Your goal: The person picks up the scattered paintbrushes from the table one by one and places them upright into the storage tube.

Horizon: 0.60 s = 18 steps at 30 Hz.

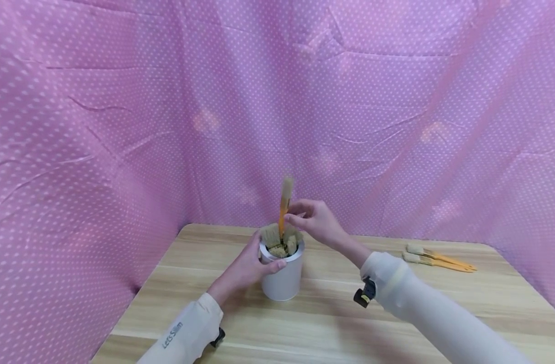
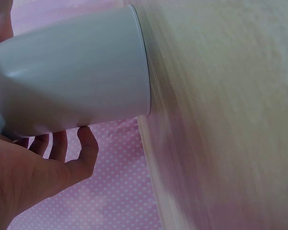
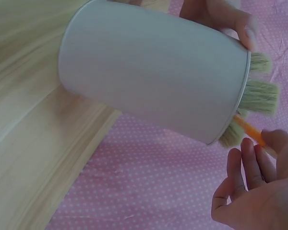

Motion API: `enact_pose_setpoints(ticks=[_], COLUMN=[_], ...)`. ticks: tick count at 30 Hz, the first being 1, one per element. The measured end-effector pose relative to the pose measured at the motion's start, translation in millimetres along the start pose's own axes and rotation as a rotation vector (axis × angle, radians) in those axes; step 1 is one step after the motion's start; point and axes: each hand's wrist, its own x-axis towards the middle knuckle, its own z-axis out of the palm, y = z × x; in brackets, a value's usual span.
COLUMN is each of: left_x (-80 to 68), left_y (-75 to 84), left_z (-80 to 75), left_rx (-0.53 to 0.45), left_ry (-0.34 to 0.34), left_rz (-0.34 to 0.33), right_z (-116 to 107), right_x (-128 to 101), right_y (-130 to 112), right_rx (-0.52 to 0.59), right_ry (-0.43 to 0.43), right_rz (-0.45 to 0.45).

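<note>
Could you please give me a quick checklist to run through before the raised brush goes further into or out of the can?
1. Left hand grips the white can: ok.
2. Can upright on the wooden table: ok.
3. Right hand pinches the orange-handled brush: ok.
4. Brush upright, bristles up, handle end inside the can: ok.
5. Room left among the brushes already in the can: cannot tell.
6. Two spare brushes lying apart on the table: ok.
</note>
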Motion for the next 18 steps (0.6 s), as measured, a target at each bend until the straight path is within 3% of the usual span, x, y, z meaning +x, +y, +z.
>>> enact_pose_setpoints(ticks=[2, 7, 18], left_x=[-0.1, -1.1, -2.3], left_y=[1.2, 2.2, 0.9], left_z=[0.0, 0.6, 1.5], left_rx=[0.008, 0.008, 0.011], left_ry=[-0.003, 0.0, 0.011], left_rz=[-0.011, -0.024, -0.005], right_z=[-2, -9, -37], right_x=[-2, -9, -33], right_y=[7, 13, 32], right_rx=[-0.043, -0.023, -0.075], right_ry=[0.005, 0.032, 0.06], right_rz=[-0.007, 0.037, 0.069])
